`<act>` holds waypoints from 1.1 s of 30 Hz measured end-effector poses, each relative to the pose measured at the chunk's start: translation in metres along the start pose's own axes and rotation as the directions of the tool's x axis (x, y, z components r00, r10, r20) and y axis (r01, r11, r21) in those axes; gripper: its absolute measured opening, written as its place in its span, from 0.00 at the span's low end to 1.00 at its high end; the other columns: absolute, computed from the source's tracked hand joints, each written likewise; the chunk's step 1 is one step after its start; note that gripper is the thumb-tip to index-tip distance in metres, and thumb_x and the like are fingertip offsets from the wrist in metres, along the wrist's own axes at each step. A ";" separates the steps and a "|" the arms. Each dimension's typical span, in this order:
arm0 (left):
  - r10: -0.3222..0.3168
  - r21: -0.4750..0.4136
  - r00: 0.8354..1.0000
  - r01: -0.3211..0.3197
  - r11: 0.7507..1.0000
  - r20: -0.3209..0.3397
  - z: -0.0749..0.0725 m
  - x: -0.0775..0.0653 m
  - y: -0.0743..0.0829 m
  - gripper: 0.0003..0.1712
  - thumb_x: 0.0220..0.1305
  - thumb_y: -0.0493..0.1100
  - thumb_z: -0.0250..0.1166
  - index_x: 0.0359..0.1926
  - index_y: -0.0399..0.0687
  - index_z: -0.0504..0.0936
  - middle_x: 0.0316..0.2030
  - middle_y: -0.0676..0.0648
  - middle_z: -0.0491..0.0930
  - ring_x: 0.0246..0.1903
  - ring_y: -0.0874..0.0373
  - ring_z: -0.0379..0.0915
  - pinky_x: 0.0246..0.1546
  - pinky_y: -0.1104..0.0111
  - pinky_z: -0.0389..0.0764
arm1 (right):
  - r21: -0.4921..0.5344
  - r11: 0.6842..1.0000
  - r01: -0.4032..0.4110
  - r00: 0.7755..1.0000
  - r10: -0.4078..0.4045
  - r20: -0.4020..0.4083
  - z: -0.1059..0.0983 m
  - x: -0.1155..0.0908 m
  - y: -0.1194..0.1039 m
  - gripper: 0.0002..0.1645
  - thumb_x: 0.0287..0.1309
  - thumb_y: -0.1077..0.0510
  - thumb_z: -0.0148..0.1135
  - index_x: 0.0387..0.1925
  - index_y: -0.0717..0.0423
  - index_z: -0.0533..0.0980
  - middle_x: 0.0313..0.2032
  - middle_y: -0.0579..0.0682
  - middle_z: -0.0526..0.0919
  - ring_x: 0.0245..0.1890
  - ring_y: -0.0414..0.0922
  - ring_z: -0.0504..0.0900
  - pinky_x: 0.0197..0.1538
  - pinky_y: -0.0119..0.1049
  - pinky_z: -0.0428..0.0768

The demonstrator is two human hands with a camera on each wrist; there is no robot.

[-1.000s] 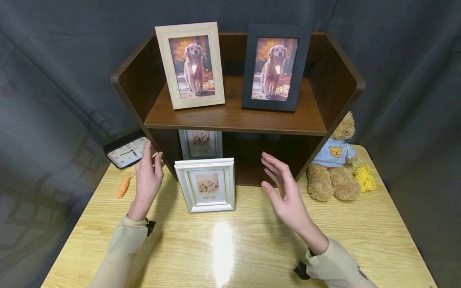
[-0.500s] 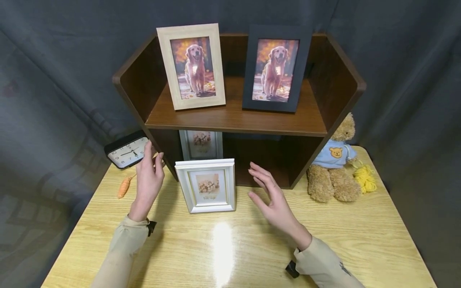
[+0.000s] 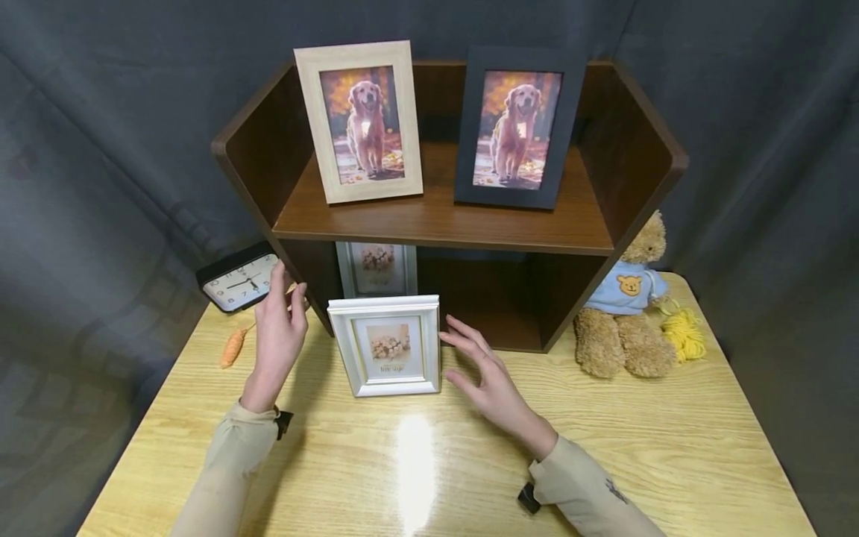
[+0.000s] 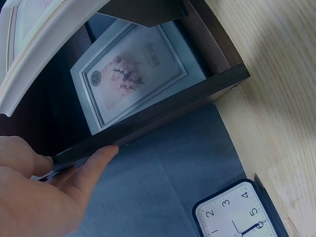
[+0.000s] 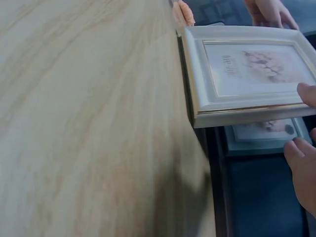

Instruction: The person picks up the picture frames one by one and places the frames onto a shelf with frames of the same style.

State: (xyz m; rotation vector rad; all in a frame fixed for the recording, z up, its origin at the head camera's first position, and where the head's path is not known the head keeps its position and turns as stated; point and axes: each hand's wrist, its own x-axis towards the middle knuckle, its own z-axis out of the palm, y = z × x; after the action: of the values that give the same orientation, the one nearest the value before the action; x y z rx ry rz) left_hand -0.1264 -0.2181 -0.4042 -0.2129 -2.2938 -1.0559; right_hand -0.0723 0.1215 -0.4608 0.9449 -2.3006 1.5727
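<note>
A white photo frame (image 3: 385, 350) with a flower print stands on the table before a dark brown two-level shelf (image 3: 443, 230). My right hand (image 3: 493, 384) is at the frame's right side, fingers loosely bent and spread. Its fingertips are near or touching that edge. With my left hand (image 3: 278, 335) I hold the front edge of the shelf's left side panel. In the left wrist view, fingers (image 4: 96, 165) lie along the panel's outer face. A grey-green photo frame (image 4: 128, 74) stands inside the lower level, partly hidden by the white one in the head view.
On the upper level stand a cream photo frame (image 3: 310, 112) and a black photo frame (image 3: 466, 134) with dog pictures. Left of the shelf are a black clock (image 3: 238, 283) and an orange carrot (image 3: 233, 348). A teddy bear (image 3: 620, 298) sits right, beside yellow yarn (image 3: 683, 335).
My right hand has moved left from in front of the shelf's lower right to the white frame's right edge. My left hand and the frames stay in place.
</note>
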 end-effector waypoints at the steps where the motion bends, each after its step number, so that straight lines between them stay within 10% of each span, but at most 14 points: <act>1: -0.001 -0.003 1.000 0.001 1.000 0.000 0.000 0.000 0.000 0.25 0.78 0.26 0.58 0.72 0.28 0.67 0.59 0.25 0.81 0.53 0.34 0.84 0.48 0.53 0.88 | 0.005 1.000 0.000 1.000 0.000 0.001 0.001 0.000 0.001 0.39 0.63 0.74 0.72 0.73 0.56 0.72 0.78 0.61 0.65 0.75 0.63 0.66 0.72 0.53 0.75; 33: 0.008 -0.015 1.000 -0.009 1.000 -0.008 0.001 0.001 0.001 0.25 0.78 0.26 0.57 0.72 0.30 0.68 0.62 0.26 0.79 0.54 0.33 0.83 0.47 0.46 0.88 | 0.152 0.981 -0.123 0.992 0.119 0.039 0.028 0.005 0.008 0.44 0.62 0.80 0.68 0.76 0.58 0.67 0.74 0.66 0.67 0.67 0.67 0.75 0.65 0.48 0.82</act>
State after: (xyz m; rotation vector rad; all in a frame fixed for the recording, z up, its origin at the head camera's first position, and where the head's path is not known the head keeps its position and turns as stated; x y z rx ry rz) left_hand -0.1270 -0.2167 -0.4035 -0.2237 -2.2762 -1.0684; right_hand -0.0764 0.0967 -0.4758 0.8827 -2.3240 1.8207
